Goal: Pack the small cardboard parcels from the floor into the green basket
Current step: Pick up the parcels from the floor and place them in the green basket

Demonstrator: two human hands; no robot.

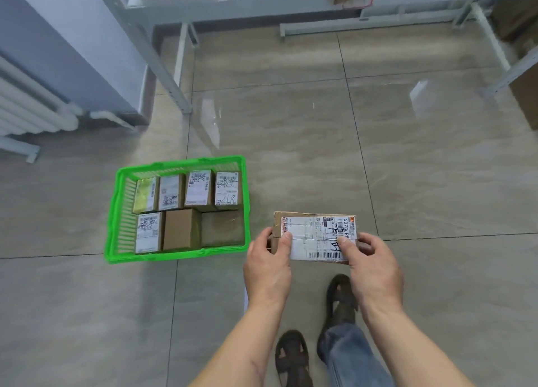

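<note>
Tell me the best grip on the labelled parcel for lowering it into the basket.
Probably as the hands hold it now: left hand and right hand on the parcel's two short ends, thumbs on the label. It is long and flat, so end grips keep it level over the green basket.

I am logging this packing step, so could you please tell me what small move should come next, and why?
Probably carry the parcel, held at its ends by the left hand and right hand, leftward over the green basket. It sits right of the basket, whose floor already holds seven parcels, so it likely goes on top.
</note>
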